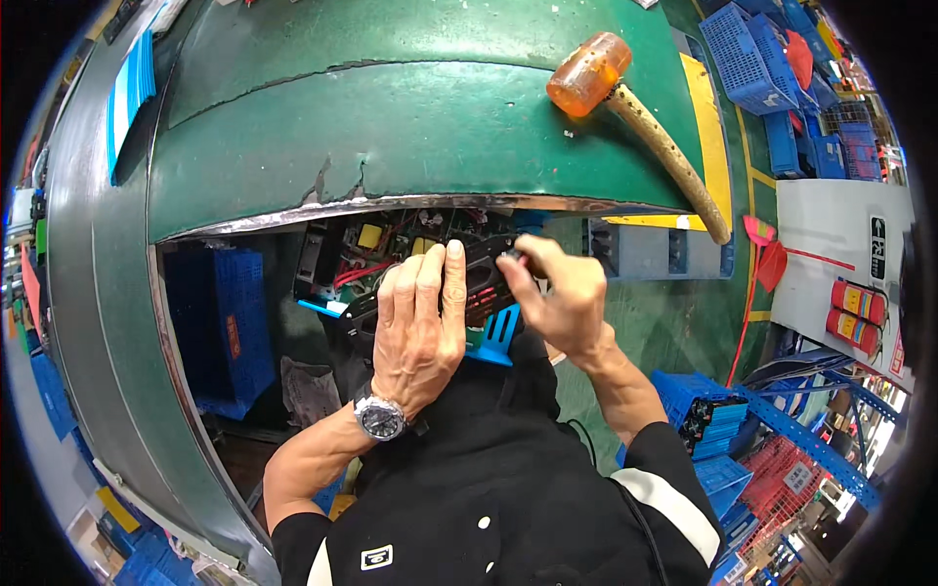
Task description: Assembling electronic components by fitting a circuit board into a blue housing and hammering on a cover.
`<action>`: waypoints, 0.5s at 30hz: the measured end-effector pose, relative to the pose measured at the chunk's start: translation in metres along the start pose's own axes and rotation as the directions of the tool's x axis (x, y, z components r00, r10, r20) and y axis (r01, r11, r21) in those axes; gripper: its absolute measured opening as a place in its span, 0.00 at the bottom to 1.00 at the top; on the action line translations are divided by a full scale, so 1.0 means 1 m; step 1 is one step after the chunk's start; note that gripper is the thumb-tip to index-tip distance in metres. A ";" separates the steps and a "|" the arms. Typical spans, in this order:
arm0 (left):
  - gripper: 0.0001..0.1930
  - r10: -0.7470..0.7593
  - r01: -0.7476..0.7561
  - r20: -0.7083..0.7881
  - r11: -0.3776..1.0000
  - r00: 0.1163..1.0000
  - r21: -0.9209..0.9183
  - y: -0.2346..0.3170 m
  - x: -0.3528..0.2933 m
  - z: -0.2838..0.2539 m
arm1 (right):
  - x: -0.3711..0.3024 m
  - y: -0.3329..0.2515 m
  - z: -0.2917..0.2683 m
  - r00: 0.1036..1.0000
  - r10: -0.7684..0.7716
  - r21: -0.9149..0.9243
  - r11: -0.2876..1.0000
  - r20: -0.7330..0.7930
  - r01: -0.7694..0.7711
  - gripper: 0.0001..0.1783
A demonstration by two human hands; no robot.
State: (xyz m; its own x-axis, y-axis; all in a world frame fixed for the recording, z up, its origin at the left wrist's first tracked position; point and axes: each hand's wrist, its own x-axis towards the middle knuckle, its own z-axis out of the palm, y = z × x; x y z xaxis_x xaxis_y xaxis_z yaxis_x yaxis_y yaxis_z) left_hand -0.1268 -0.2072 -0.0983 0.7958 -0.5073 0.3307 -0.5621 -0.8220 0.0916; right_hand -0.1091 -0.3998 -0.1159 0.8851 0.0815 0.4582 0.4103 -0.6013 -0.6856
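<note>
Below the bench edge, over my lap, lies an electronic assembly with a black slotted panel, red wires and yellow components. A bright blue bracket shows along its near side. My left hand, a watch on its wrist, rests over the panel with its fingers stretched out. Thumb and fingers of my right hand are pinched together at the panel's right end. A small dark piece shows at those fingertips, but its kind is hidden. Part of the assembly is covered by my hands.
On the green workbench lies a mallet with an amber head and wooden handle. Its worn metal edge runs just beyond my hands. A blue crate stands under the bench. More crates and stacked blue-edged parts are at right.
</note>
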 end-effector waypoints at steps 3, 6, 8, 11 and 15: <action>0.28 -0.024 0.024 0.004 0.999 1.000 0.029 0.000 0.002 0.003 | 0.015 -0.008 0.001 0.971 0.225 0.059 0.972 0.077 -0.229 0.09; 0.30 -0.064 0.064 0.007 0.998 0.998 0.023 -0.005 0.003 0.009 | 0.019 -0.009 0.001 0.956 0.272 0.075 0.957 0.113 -0.281 0.09; 0.30 -0.077 0.078 0.028 0.997 0.997 -0.016 -0.006 0.002 0.009 | 0.012 -0.005 0.004 0.949 0.283 0.146 0.942 0.140 -0.302 0.10; 0.31 -0.104 0.105 0.033 0.994 0.994 -0.028 -0.003 -0.002 0.008 | 0.003 -0.001 0.000 0.944 0.257 0.170 0.941 0.205 -0.293 0.16; 0.31 -0.116 0.117 0.029 0.992 0.993 -0.050 -0.003 -0.002 0.008 | -0.005 0.004 -0.007 0.940 0.220 0.153 0.952 0.260 -0.265 0.25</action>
State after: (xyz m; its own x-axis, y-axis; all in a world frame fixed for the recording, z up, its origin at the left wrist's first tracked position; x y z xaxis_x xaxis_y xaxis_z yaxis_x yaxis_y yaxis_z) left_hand -0.1253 -0.2059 -0.1070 0.8618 -0.4157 0.2906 -0.4753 -0.8619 0.1769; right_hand -0.1135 -0.4078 -0.1171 0.9795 0.1514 0.1326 0.1895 -0.4720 -0.8610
